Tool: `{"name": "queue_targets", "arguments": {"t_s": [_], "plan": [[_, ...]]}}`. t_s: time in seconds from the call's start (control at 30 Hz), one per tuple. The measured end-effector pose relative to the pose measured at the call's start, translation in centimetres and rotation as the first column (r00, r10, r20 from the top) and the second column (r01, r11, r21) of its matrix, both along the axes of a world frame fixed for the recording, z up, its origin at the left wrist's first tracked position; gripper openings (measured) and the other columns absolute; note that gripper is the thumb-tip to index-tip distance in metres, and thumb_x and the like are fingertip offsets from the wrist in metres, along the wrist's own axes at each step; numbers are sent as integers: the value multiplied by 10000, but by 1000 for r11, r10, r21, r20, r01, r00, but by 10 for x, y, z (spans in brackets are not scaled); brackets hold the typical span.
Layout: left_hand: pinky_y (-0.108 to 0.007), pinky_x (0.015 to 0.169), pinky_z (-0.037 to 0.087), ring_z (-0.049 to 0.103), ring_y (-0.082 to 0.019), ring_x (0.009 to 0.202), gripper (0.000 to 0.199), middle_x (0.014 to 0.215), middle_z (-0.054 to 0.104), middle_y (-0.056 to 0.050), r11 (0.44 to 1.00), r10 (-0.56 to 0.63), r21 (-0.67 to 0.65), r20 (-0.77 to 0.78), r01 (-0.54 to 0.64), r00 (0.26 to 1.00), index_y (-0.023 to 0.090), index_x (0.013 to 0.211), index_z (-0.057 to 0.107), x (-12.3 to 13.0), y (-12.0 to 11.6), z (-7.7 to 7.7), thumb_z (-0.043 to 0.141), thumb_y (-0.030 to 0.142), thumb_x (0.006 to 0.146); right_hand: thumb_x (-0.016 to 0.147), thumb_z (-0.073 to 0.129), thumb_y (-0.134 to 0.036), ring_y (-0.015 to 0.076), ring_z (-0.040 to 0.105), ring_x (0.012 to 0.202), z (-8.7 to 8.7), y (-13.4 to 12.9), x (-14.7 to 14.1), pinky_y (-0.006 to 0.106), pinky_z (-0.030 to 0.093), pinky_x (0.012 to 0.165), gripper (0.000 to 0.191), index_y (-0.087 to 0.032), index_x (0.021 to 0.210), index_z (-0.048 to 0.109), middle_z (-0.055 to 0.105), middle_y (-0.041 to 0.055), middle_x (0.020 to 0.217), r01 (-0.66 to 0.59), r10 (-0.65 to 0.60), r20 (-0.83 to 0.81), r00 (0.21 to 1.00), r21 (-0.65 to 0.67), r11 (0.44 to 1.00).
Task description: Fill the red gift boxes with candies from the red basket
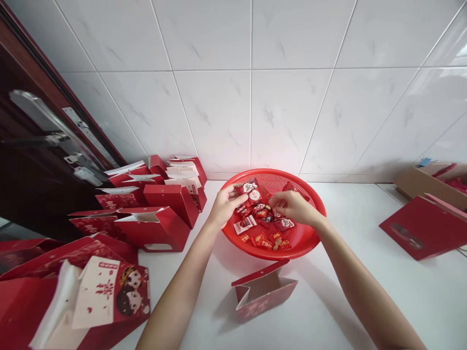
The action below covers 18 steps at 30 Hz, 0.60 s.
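because sweets lie loose in the red basket [317,209], the left hand [223,206] pinches wrapped candies [254,195]; the right hand's [294,205] grip i cannot tell.

Worn on the head, the one camera looks forward and down from above, fairly near.

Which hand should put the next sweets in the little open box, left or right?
Probably the left hand. It already holds shiny red packets above the basket, and the open box sits just in front. I can't tell whether the right hand holds anything.
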State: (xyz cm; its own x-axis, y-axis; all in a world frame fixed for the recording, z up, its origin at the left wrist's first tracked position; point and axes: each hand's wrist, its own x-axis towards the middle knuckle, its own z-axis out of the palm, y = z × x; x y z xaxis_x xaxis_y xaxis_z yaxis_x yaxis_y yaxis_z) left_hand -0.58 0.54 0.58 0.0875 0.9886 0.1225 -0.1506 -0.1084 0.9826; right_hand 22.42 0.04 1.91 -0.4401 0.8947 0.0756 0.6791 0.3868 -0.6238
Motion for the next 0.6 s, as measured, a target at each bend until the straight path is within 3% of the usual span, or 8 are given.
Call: {"name": "queue_targets", "arguments": {"t_s": [0.1, 0.23, 0.43, 0.53, 0.6], "plan": [[-419, 920, 579, 754, -264, 913, 442, 911, 809, -66, 1000, -1, -12, -5, 0, 1000, 165, 944, 762, 0, 1, 0, 941, 344, 582, 731, 575, 46, 200, 690, 800, -5, 3, -5, 267, 481, 658, 270, -196, 781, 685, 751, 38, 860, -200, 244, 349, 905, -159, 967], [-421, 913, 581, 756, -270, 911, 447, 912, 809, -64, 1000, 12, -26, -20, -13, 1000, 175, 941, 763, 0, 2, -2, 948, 338, 569, 713, 720, -14, 225, 644, 699, -14, -1, -15, 280, 393, 559, 202, -194, 689, 631, 686, 53, 763, -218, 310, 488, 816, -237, 947], [-420, 926, 579, 753, -264, 925, 484, 933, 814, -61, 999, -4, -46, -17, 3, 1000, 176, 959, 757, 0, 1, -1, 954, 336, 547, 711, 748, -41, 226, 646, 676, -18, -6, -24, 289, 393, 568, 213, -184, 655, 600, 671, 68, 761, -237, 371, 571, 732, -298, 925], [-398, 894, 578, 746, -251, 894, 474, 903, 805, -52, 999, 12, -43, -3, -12, 1000, 172, 949, 753, 1, 1, -1, 946, 334, 548, 722, 754, -83, 211, 629, 643, -15, -5, -22, 287, 378, 545, 224, -191, 637, 577, 667, 61, 746, -250, 391, 566, 725, -313, 916], [-384, 873, 574, 739, -240, 873, 443, 876, 792, -42, 999, 36, -28, 19, -35, 999, 172, 922, 743, 1, 1, -1, 936, 344, 563, 744, 718, -75, 203, 634, 682, -10, -1, -17, 279, 380, 554, 191, -199, 688, 583, 681, 49, 779, -260, 366, 526, 768, -266, 928]]}}
